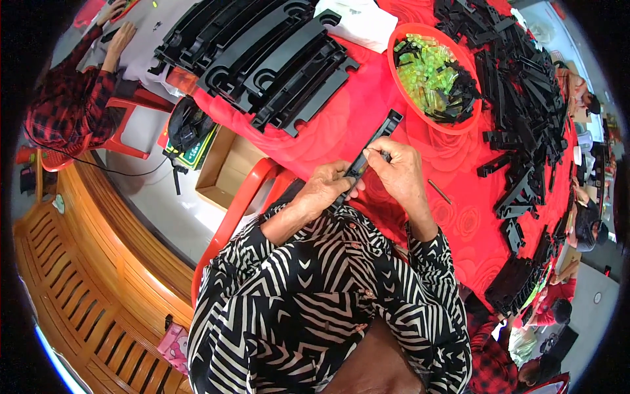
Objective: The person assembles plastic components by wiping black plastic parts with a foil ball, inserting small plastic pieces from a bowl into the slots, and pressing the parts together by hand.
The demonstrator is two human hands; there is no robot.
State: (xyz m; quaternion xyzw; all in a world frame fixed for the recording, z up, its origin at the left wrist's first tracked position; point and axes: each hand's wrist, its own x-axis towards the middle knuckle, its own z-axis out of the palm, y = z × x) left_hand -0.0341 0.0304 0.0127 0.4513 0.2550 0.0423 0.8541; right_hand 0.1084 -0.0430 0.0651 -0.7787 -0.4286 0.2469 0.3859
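Note:
A long, narrow black plastic strip (392,121) slants over the near edge of the red tablecloth. My left hand (328,184) grips its lower end, thumb on top. Closed in a pinch against the strip's middle is my right hand (400,172); whatever sits between its fingertips is hidden. A small yellowish spot shows in the strip's channel between the two hands. Beyond my right hand stands an orange-red basin (392,58) holding small yellow-green clear pieces and black parts. A thin brown rod (440,192) lies to the right of that hand.
Large black molded parts (289,65) are lined up at the far left of the table (459,230). Black plastic pieces (518,85) pile along the right. An open cardboard box (226,164), red chair (246,197) and wooden bench (85,289) stand left. Other people work nearby.

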